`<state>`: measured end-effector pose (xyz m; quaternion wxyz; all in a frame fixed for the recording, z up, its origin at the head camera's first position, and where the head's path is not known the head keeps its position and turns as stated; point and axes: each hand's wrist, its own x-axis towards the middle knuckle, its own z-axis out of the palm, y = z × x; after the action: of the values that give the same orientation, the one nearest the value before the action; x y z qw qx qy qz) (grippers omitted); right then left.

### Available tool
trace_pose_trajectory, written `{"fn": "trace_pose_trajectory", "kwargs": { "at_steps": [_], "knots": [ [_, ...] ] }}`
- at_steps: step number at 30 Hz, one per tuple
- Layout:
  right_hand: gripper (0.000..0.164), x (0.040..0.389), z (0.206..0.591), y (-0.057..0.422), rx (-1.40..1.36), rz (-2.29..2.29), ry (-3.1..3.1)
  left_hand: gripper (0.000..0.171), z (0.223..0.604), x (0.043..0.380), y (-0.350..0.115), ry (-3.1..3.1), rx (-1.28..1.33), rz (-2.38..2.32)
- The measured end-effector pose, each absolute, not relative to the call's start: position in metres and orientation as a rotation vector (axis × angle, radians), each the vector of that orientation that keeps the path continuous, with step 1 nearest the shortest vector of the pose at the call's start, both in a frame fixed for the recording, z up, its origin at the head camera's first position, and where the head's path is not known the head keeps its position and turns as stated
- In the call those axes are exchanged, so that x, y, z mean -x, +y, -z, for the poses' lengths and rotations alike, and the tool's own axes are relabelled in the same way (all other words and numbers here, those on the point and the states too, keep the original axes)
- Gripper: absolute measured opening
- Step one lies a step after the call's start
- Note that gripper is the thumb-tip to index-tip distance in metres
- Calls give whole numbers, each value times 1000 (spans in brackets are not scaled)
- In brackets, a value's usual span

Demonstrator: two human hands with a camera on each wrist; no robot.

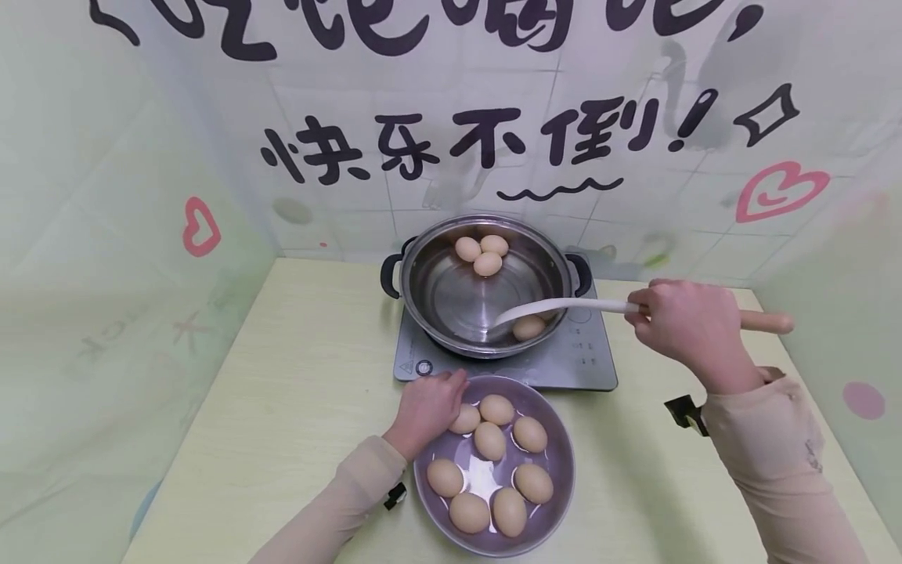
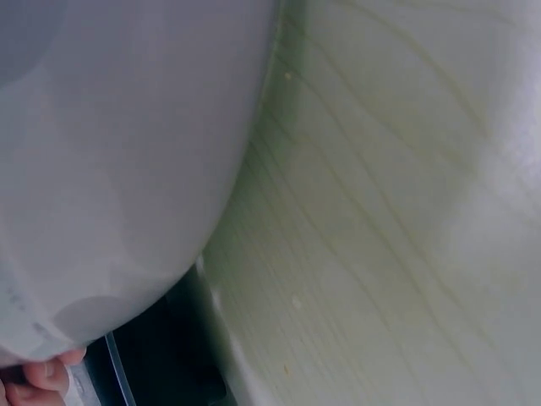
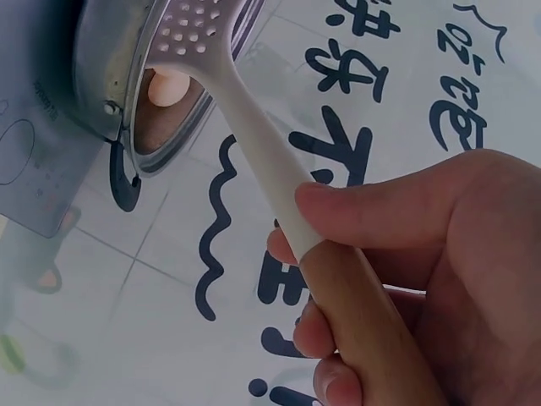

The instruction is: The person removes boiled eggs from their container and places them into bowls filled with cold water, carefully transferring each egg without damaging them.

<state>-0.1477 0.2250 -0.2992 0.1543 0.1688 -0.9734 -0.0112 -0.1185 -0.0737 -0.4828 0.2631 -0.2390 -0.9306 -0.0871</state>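
Note:
My right hand (image 1: 687, 329) grips a white skimmer (image 3: 262, 152) by its wooden handle, thumb along the neck. The perforated head, seen in the right wrist view, reaches down into a steel pot (image 1: 407, 286). Beside that head an egg (image 1: 528, 327) lies in the pot's front right; three more eggs (image 1: 488, 264) cluster at its far side. At the upper left rim of a purple-grey bowl (image 1: 566, 462), my left hand (image 1: 431, 407) holds the edge. Fingertips (image 2: 46, 376) show past the bowl's wall in the left wrist view. Several brown eggs (image 1: 510, 511) lie in the bowl.
The pot stands on a flat induction cooktop (image 1: 564, 368), with black handles (image 1: 391, 270) sticking out at both sides. Right behind it rises a wall covering (image 1: 338, 227) with black lettering. Pale wood-coloured tabletop (image 1: 282, 376) extends around the bowl and cooktop.

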Motion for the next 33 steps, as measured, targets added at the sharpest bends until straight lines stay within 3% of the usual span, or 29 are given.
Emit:
{"fn": "trace_pose_trajectory", "kwargs": {
  "at_steps": [12, 19, 33],
  "knots": [
    [9, 149, 306, 211, -483, -58, -3066, 18, 483, 118, -75, -2503, 639, 245],
    [16, 152, 318, 204, -510, -153, -3169, 18, 483, 118, -74, -2500, 640, 238],
    [13, 153, 329, 205, -547, -270, -3243, 21, 484, 118, -74, -2528, 629, 265]
  ]
}}
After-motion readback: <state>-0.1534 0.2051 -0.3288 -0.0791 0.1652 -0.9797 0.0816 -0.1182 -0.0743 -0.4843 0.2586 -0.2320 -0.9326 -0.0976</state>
